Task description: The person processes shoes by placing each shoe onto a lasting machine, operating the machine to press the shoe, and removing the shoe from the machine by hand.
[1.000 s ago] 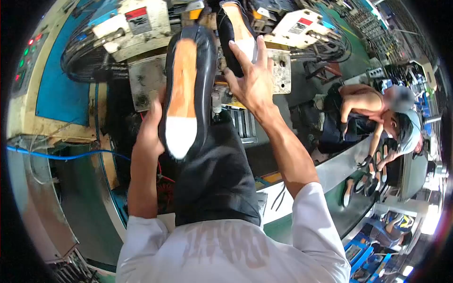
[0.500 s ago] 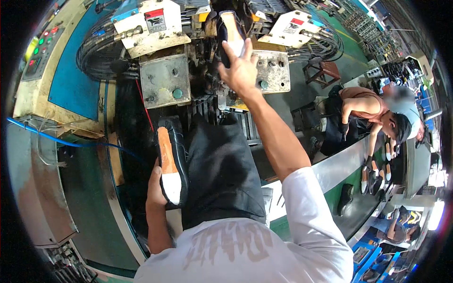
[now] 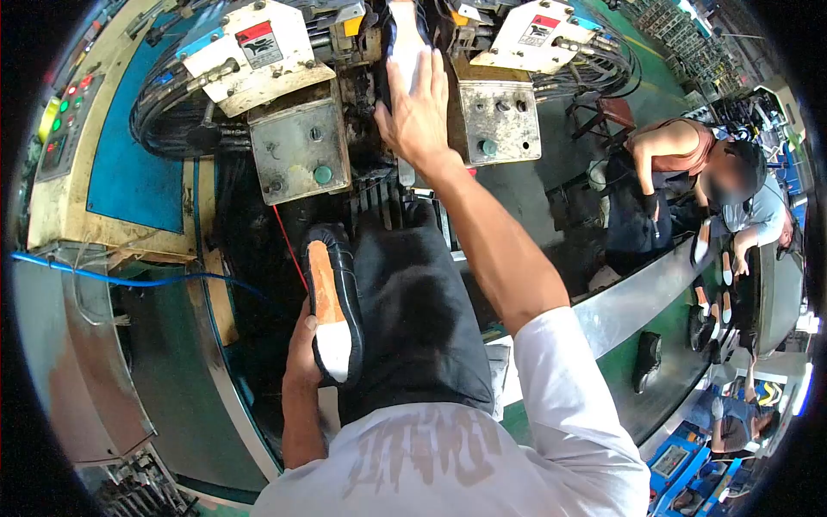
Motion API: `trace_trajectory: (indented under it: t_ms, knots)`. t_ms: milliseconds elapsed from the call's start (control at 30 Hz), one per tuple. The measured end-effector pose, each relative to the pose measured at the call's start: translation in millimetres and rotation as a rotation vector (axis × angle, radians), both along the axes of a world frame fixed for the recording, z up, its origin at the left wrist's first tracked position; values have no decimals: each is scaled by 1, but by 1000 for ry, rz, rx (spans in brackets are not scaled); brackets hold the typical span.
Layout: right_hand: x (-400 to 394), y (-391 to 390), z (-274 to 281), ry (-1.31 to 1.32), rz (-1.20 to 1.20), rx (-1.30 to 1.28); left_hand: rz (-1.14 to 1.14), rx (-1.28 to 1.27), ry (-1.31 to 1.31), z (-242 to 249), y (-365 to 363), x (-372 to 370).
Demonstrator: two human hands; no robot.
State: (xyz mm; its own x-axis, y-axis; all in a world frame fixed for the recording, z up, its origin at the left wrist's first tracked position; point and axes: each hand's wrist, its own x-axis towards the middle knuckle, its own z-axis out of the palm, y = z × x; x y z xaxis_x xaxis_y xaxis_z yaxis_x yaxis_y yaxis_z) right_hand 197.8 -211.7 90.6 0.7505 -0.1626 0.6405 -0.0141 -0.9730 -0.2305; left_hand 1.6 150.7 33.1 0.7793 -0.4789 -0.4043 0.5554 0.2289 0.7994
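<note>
A black shoe (image 3: 345,297) is in my left hand (image 3: 301,351), its bottom turned up, over my left thigh. That bottom is orange-brown toward the far end and white toward the near end. My left fingers are partly hidden under the shoe's outer side. A second black shoe (image 3: 406,39) sits bottom up in the machine between the two white guards, its pale bottom showing. My right hand (image 3: 418,121) lies on its near, white part with fingers stretched forward and thumb out to the left. The shoe's near end is hidden under this hand.
Metal control boxes (image 3: 300,145) with green buttons flank the machine's middle. At far left stands a button panel (image 3: 69,121); a blue hose (image 3: 129,280) runs below it. On the right, a co-worker (image 3: 668,164) leans over a conveyor (image 3: 616,392) bearing several shoes.
My right fingers have come closer together and lie flatter along the shoe in the machine. My left hand still holds its shoe. The co-worker on the right has shifted, and the view has tilted slightly.
</note>
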Motion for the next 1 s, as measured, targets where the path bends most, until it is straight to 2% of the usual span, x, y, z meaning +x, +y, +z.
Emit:
trace_trajectory:
  t_ms: [167,267,433,533,633,833,867,900,1000]
  knots:
    - [69,-23,5,-44,-17,-21,79,61,90,-10,-19,14]
    - [106,-37,11,-102,-37,-86,-2,99,74,-18,-26,26]
    - [115,-31,25,-118,-27,-10,-32,159,74,-6,-54,49]
    - [112,-32,35,-103,-45,-17,-112,-29,-6,-19,-64,63]
    - [108,-35,53,-33,-8,6,-147,-92,-29,-20,-71,71]
    - [120,-41,54,28,-127,-133,-7,-213,-9,1,-52,56]
    - [116,-55,65,116,-50,-287,53,-163,38,6,-40,51]
    - [102,-52,76,192,-51,-227,79,-189,-21,8,-30,48]
    - [70,-52,46,36,278,-139,174,-25,-6,28,16,29]
